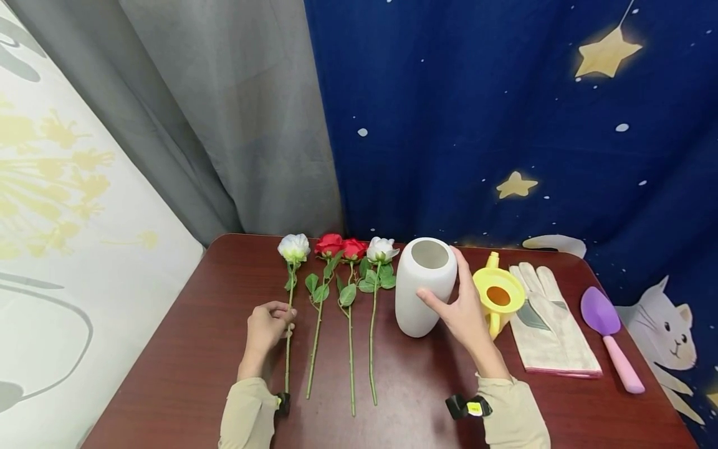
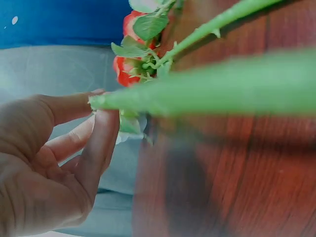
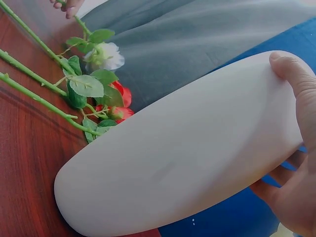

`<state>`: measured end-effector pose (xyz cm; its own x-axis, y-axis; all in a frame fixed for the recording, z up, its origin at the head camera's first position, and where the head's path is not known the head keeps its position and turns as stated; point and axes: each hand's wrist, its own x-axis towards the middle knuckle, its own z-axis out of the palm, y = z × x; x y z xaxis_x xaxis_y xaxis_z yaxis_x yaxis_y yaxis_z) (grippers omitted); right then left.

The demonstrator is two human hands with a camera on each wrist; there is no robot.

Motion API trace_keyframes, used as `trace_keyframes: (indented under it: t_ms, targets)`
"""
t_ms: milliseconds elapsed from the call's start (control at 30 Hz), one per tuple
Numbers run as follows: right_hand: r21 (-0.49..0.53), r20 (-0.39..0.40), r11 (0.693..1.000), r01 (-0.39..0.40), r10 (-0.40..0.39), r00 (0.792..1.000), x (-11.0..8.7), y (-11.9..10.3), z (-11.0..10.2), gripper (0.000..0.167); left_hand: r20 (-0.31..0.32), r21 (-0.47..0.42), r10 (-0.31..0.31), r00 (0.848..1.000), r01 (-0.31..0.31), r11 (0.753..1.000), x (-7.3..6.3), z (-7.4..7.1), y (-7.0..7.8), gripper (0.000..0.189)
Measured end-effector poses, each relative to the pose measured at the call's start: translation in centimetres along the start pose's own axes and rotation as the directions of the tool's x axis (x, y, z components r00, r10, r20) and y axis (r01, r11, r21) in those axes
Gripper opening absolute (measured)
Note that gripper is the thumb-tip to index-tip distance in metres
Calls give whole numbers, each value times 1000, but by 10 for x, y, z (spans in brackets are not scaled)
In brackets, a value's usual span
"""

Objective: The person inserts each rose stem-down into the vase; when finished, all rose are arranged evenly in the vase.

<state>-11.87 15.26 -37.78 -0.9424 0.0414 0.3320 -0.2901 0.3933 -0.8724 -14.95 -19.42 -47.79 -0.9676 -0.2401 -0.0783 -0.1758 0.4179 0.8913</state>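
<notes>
The table top [image 1: 196,349] of dark red-brown wood grain has rounded far corners and a dull shine near its front. Behind it hangs a plain grey cloth curtain [image 1: 252,125], and to the right a deep blue curtain [image 1: 437,125] printed with yellow stars, white dots and a pale cat. At the far left is a white surface [image 1: 33,324] with yellow and grey plant shapes.

The left hand [image 1: 268,327] pinches, between thumb and fingers, the green stem of a white flower with yellow-green centre [image 1: 294,248], at the left of the row. Beside it lie two red roses [image 1: 328,245] and a white rose [image 1: 381,249]. The right hand [image 1: 465,318] curves round a smooth white oval vase [image 1: 417,305], upright on the table top, thumb spread from fingers.
</notes>
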Motion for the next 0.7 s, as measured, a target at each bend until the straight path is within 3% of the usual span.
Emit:
trace_keyframes:
  t_ms: [200, 333, 533, 700]
  targets:
    - [-9, 1, 1000, -8, 8, 1000, 0, -1, 0, 86, 36, -123, -55, 998, 59, 991, 0, -5, 2, 21]
    - [-12, 0, 1000, -12, 12, 1000, -1, -2, 0, 86, 81, -294, -95, 992, 115, 949, -2, -6, 5, 29]
    - [-8, -7, 1000, -10, 10, 1000, -1, -2, 0, 85, 130, -507, -116, 985, 166, 845, -5, -8, 10, 35]
    - [-4, -1, 1000, -21, 21, 1000, -1, -1, 0, 86, 161, -666, -123, 979, 200, 719, -6, -9, 13, 22]
